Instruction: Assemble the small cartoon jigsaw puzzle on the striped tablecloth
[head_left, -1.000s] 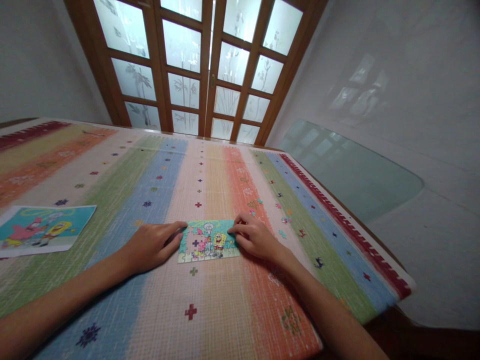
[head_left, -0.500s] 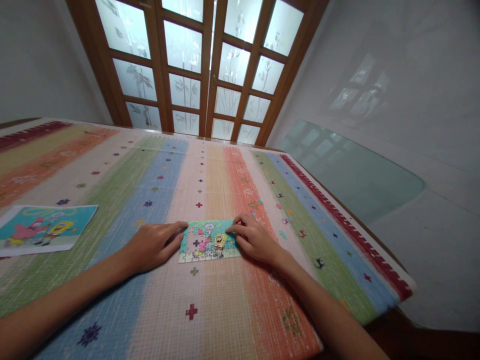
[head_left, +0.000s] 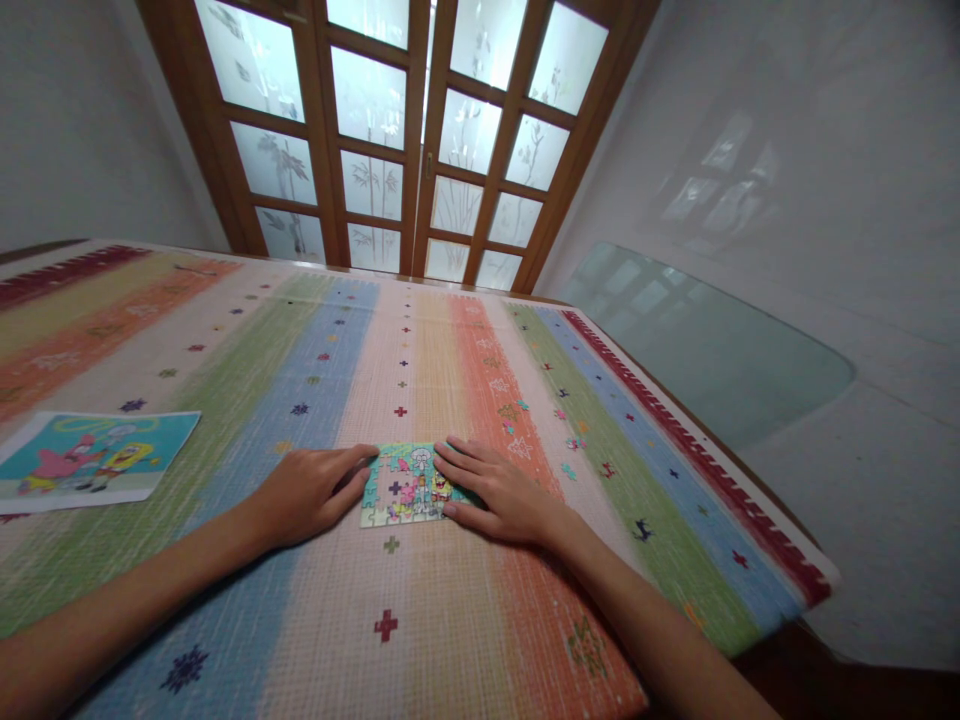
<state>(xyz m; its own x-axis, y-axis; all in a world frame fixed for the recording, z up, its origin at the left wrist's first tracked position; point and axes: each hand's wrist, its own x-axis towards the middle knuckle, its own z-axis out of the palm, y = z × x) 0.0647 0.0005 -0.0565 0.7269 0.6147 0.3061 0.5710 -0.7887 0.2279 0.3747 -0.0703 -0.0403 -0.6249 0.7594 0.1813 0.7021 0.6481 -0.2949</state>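
Note:
A partly joined jigsaw puzzle (head_left: 429, 508) with cartoon figures lies on the striped tablecloth between my hands. The cloth shows through a gap in its left half. My left hand (head_left: 307, 492) rests at the puzzle's left edge, thumb and forefinger apart, fingertips touching the border. Spread flat over the right part is my right hand (head_left: 504, 492), its fingers stretched out and covering some of the yellow figure. Neither hand grips a piece that I can see.
Several loose puzzle pieces, one a teal piece (head_left: 568, 471), lie to the right beyond my right hand. A printed picture sheet (head_left: 169, 445) with the same cartoon figures lies at the left. The striped tablecloth (head_left: 450, 620) covers the table, whose right edge slants away.
My right hand has moved left over the puzzle, and its fingers have gone from bent at the right edge to spread flat on top. The left hand stays at its edge.

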